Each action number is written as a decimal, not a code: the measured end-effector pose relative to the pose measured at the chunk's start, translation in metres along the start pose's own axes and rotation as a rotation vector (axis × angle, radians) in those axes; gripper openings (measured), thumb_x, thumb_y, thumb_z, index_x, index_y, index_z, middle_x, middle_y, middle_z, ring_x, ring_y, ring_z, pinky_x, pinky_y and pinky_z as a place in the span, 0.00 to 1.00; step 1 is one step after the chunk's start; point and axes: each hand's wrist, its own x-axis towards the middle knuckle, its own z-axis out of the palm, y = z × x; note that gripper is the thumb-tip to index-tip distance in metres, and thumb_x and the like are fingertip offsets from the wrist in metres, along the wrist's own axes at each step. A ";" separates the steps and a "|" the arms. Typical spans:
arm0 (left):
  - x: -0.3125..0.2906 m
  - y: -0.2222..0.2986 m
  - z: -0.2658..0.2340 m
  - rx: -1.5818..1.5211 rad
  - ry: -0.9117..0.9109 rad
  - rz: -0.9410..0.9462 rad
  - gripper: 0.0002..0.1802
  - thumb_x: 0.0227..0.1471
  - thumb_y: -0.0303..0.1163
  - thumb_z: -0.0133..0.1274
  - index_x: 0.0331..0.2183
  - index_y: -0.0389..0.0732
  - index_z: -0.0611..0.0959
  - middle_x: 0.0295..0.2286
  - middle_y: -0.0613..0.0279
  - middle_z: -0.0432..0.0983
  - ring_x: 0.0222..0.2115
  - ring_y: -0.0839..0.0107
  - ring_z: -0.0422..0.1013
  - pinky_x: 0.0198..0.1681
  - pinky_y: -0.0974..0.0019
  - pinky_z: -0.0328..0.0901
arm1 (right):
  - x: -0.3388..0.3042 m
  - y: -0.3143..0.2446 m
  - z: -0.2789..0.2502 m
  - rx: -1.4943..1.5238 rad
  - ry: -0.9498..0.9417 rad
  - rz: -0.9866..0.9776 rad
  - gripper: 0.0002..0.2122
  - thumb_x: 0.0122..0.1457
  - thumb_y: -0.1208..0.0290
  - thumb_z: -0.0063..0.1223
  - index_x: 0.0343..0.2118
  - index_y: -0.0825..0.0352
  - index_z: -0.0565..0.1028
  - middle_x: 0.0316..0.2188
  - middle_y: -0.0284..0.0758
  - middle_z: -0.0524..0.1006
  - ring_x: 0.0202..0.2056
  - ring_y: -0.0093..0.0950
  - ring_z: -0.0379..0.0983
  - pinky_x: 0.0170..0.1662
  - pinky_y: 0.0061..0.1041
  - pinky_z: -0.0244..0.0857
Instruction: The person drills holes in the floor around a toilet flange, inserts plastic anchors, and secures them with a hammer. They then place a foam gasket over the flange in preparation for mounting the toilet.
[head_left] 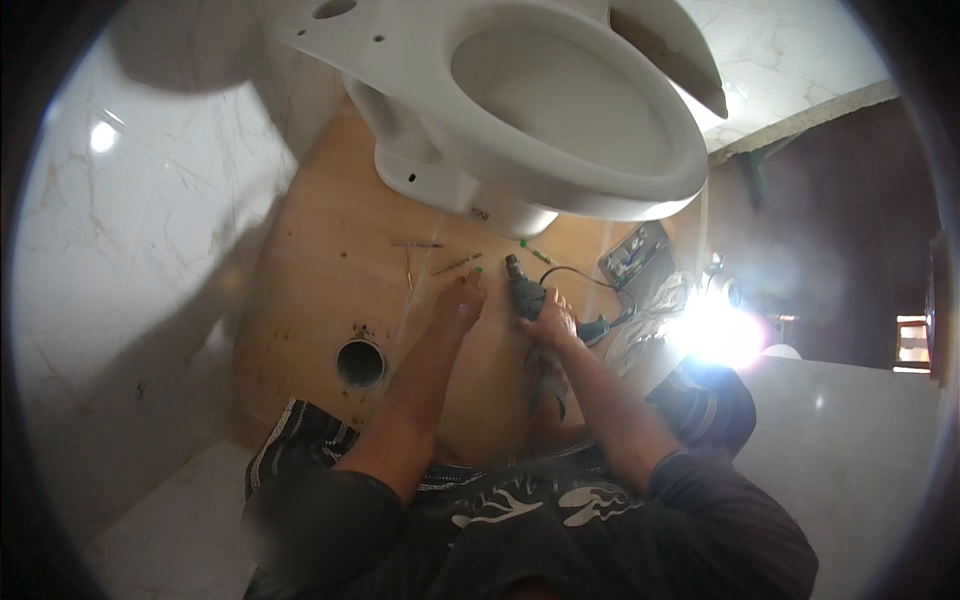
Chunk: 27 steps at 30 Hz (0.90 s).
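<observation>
My right hand (553, 320) is wrapped round the body of a blue-green power drill (524, 290), which lies on the tan floor with its dark chuck pointing away from me. A black cord (590, 278) curves off to its right. Left of the drill, my left hand (462, 302) is low over the floor with its fingers closed. A small green piece (479, 270) shows at its fingertips; its kind is too small to tell. Just beyond lie thin drill bits (458, 263), and a green-ended slim piece (537, 252) rests nearer the toilet.
A white toilet bowl (420, 110) stands across the far side. Left of my left forearm is a round pipe opening (360, 363) in the floor. A grey tray (636, 252) of small parts sits right, near crumpled plastic (650, 325) and a bright lamp (722, 335). Marbled wall (150, 220) bounds the left.
</observation>
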 end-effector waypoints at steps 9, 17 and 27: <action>0.006 -0.008 0.010 -0.137 0.238 0.284 0.12 0.62 0.33 0.51 0.43 0.38 0.81 0.42 0.59 0.78 0.40 0.59 0.77 0.40 0.55 0.74 | -0.016 0.005 -0.003 0.128 0.208 -0.071 0.41 0.38 0.54 0.71 0.56 0.70 0.66 0.51 0.51 0.75 0.55 0.49 0.71 0.58 0.44 0.66; 0.008 0.007 -0.115 -2.053 0.202 0.100 0.12 0.59 0.23 0.59 0.46 0.41 0.82 0.40 0.63 0.80 0.36 0.74 0.77 0.42 0.70 0.74 | -0.071 -0.075 -0.074 0.358 0.228 -0.145 0.38 0.37 0.55 0.69 0.52 0.66 0.69 0.42 0.48 0.79 0.45 0.47 0.78 0.51 0.42 0.71; -0.051 0.012 -0.211 -2.009 0.265 0.273 0.12 0.58 0.21 0.60 0.45 0.36 0.81 0.40 0.60 0.79 0.39 0.71 0.77 0.46 0.69 0.74 | -0.161 -0.140 -0.122 0.617 0.218 -0.456 0.41 0.36 0.61 0.71 0.56 0.71 0.67 0.42 0.48 0.79 0.41 0.41 0.80 0.46 0.38 0.74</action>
